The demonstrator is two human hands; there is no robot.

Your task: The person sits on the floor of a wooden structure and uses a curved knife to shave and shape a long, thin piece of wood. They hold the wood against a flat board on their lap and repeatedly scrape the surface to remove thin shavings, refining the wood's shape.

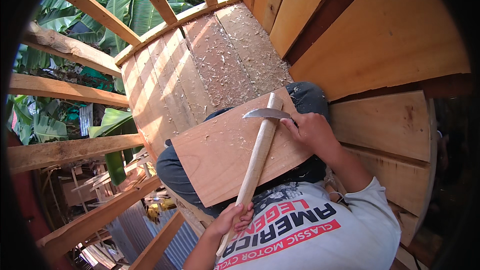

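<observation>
A long pale wooden stick [256, 157] lies slantwise over a flat reddish-brown board [210, 157] that rests across my crossed legs. My left hand [234, 220] is wrapped round the stick's near end, close to my shirt. In my right hand [311, 131] is a knife with a curved metal blade [266, 113]; its handle is hidden inside my fist. The blade crosses the stick near the far end, its tip pointing left. Whether the edge bites into the wood I cannot tell. A few small shavings are scattered on the board.
Wood shavings [227, 62] litter the plank floor [170, 82] ahead. Open railing bars [70, 87] run along the left, with banana leaves [120, 7] and corrugated sheets [132, 235] beyond and below. A wooden plank wall [385, 35] rises close on the right.
</observation>
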